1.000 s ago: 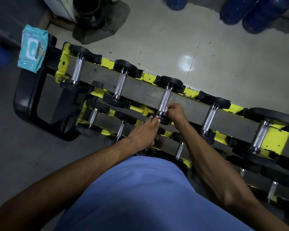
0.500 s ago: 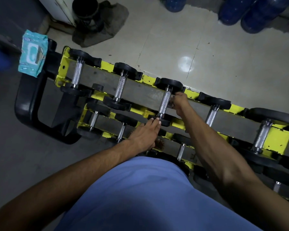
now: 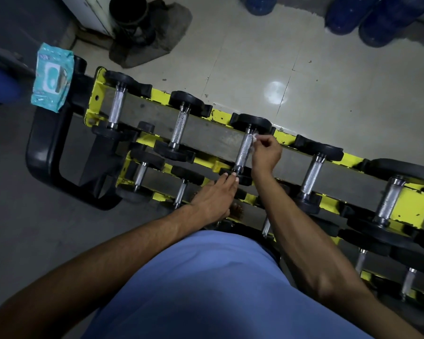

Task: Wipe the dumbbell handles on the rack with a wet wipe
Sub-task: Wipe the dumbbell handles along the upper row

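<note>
A yellow rack (image 3: 222, 116) holds several black dumbbells with knurled steel handles. My right hand (image 3: 266, 152) pinches a small white wet wipe (image 3: 255, 137) against the far end of the third dumbbell's handle (image 3: 242, 152) on the top row. My left hand (image 3: 214, 198) has its fingers straight, with the fingertips pressing the near black head (image 3: 244, 178) of that same dumbbell.
A teal pack of wet wipes (image 3: 52, 78) lies on the rack's black end frame (image 3: 43, 148) at the left. Blue water jugs (image 3: 377, 18) stand on the tiled floor beyond. A black bin (image 3: 130, 18) stands at the top left. Lower rack rows hold more dumbbells.
My right hand slid with the wipe from the near end of the handle up to its far end. My left hand stayed on the dumbbell's near head.
</note>
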`<state>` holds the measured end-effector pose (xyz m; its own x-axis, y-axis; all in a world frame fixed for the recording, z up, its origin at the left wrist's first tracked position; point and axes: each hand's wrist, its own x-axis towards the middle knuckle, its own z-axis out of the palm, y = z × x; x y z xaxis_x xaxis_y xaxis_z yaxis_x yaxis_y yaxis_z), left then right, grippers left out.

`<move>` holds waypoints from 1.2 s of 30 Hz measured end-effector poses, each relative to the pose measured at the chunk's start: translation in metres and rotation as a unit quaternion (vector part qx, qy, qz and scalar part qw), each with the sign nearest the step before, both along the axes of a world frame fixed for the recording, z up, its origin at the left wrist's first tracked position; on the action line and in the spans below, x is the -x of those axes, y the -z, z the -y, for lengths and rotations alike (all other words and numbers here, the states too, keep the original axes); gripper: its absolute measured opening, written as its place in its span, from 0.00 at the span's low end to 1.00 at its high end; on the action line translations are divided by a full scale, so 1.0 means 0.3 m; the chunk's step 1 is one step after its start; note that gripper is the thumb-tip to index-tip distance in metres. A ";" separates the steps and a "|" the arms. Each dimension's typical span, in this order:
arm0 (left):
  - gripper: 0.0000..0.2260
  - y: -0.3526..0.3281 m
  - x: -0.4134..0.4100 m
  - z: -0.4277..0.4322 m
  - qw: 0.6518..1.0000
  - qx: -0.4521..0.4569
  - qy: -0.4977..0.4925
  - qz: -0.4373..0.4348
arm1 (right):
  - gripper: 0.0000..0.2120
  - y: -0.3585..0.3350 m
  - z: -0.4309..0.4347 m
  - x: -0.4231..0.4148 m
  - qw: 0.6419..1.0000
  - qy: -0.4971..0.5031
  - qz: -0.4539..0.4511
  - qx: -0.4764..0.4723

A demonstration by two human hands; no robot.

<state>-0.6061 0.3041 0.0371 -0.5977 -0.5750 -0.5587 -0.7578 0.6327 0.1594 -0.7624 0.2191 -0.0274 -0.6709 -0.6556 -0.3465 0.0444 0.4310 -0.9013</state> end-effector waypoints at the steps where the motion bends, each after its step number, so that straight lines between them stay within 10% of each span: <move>1: 0.42 0.001 0.000 -0.002 1.000 0.002 0.001 0.002 | 0.05 -0.005 -0.014 -0.006 0.991 -0.072 -0.111 0.023; 5: 0.42 -0.004 0.003 0.001 1.000 0.008 0.009 0.008 | 0.13 -0.020 -0.038 0.012 0.853 -0.321 -0.411 0.028; 10: 0.42 -0.003 0.003 0.000 1.000 0.009 0.005 0.012 | 0.27 -0.039 -0.057 0.095 0.650 -0.528 -0.547 -0.008; 15: 0.43 0.002 0.009 -0.006 1.000 0.008 0.000 0.017 | 0.16 -0.097 0.083 0.172 0.497 -0.613 -0.614 0.028; 23: 0.43 0.003 0.020 -0.020 1.000 0.010 -0.020 0.018 | 0.12 -0.142 0.096 0.086 0.416 -0.677 -0.606 -0.041; 29: 0.42 0.005 0.022 -0.029 1.000 0.012 -0.026 0.013 | 0.10 -0.162 0.154 0.049 0.455 -0.659 -0.588 -0.111; 36: 0.33 -0.004 0.034 -0.036 0.999 0.017 -0.046 0.003 | 0.10 -0.156 0.119 -0.073 0.399 -0.742 -0.506 -0.188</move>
